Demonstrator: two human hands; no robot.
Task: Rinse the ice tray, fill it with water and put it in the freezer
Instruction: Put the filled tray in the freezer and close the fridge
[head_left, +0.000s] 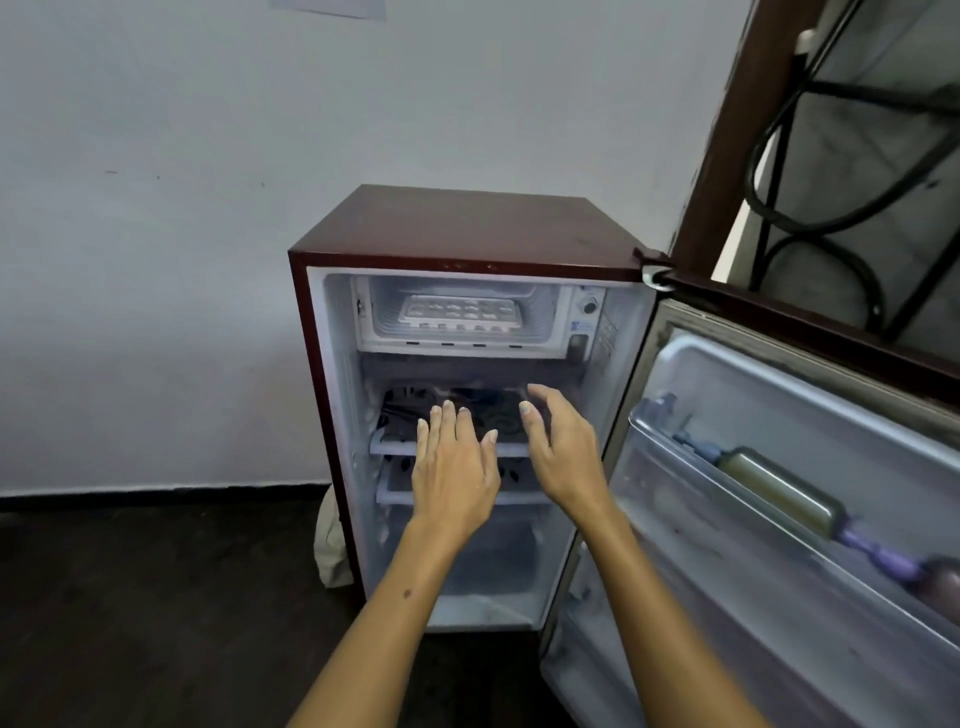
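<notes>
You face one small maroon fridge (467, 228) standing on the dark floor, its one door (779, 467) swung wide to your right. Inside the door, one shelf (675, 452) carries two bottles lying on their sides, an olive one (779, 488) and a purple-capped one (940, 582). Two clear shelves (457, 449) cross the main cavity. At the top, the one freezer compartment (457, 317) holds the single white ice tray (460, 312), lying flat. Your two hands hover in front of the shelves, well below the tray: left hand (454, 467) and right hand (563, 452), fingers spread and released, holding nothing.
</notes>
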